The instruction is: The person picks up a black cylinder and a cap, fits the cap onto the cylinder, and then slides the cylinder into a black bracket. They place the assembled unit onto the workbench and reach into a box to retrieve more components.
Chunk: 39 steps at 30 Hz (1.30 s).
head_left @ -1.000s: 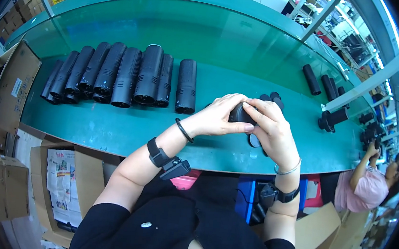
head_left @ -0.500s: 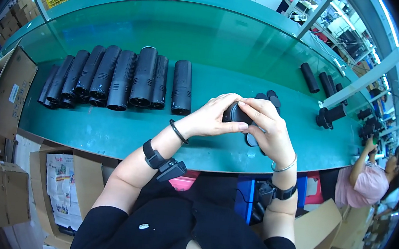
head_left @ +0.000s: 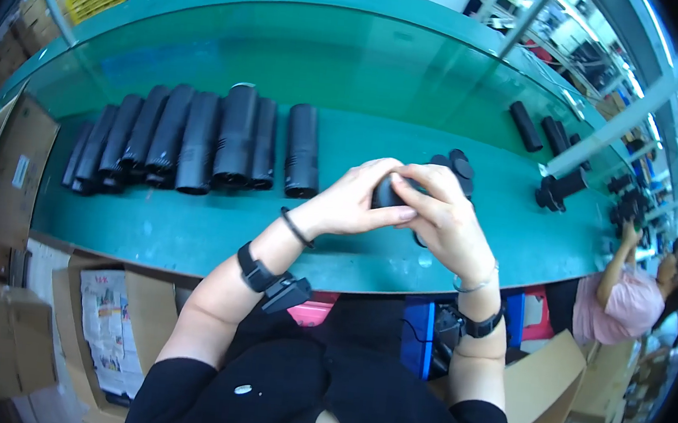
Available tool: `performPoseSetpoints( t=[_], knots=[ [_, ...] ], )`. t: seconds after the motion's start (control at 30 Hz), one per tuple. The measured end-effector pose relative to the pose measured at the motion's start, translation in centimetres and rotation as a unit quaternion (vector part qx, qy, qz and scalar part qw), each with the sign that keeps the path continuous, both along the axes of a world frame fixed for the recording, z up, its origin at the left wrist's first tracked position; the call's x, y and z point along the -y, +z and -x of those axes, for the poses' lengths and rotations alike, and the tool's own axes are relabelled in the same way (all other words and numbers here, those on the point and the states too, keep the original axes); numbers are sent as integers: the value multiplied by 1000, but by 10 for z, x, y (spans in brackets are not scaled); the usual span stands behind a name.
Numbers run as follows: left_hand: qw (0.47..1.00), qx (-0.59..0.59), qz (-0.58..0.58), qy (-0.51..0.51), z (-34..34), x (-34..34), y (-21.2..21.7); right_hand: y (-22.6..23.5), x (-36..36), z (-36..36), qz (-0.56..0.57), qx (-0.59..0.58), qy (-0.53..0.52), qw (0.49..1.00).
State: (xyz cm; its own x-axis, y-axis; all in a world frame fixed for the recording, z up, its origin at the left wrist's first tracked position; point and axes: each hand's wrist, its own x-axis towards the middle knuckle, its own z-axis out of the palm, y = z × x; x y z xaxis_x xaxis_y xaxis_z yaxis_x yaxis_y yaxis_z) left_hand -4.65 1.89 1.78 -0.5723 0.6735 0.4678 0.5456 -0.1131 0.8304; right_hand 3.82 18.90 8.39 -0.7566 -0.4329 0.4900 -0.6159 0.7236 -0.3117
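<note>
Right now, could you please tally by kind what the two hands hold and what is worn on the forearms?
Dark rounded part between left hand and right hand: 1 visible
Black bracelet: 1
Silvery bracelet: 1
Black strapped devices: 2
Total: 5

Two foreground hands (head_left: 355,201), one held black part (head_left: 385,195)

Cannot establish the full shape of the black part (head_left: 387,198), mostly covered by the left hand (head_left: 354,200) and right hand (head_left: 446,215). Cannot count the dark discs (head_left: 462,166) just beyond, partly screened by the right hand, nor make out fine markings on the blurred black tubes (head_left: 199,145). Find the black shirt (head_left: 279,406) cut off by the lower edge and the black fittings (head_left: 628,208) at far right too small to identify.
</note>
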Motion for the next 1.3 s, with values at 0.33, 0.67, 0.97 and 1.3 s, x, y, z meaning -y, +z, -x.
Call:
performPoseSetpoints(
  t=[0.33, 0.67, 0.97, 1.3],
  knots=[
    [989, 140, -29, -40, -10, 6, 10, -29, -14, 21, 306, 231, 40, 923],
    [975, 215, -50, -5, -9, -6, 12, -27, -14, 32, 419, 352, 20, 837],
    [983, 174, -28, -52, 0, 3, 0, -18, -23, 26, 313, 280, 28, 907],
    [999, 42, 18, -10, 1, -1, -4, 11, -22, 6, 92, 169, 30, 981]
  ],
)
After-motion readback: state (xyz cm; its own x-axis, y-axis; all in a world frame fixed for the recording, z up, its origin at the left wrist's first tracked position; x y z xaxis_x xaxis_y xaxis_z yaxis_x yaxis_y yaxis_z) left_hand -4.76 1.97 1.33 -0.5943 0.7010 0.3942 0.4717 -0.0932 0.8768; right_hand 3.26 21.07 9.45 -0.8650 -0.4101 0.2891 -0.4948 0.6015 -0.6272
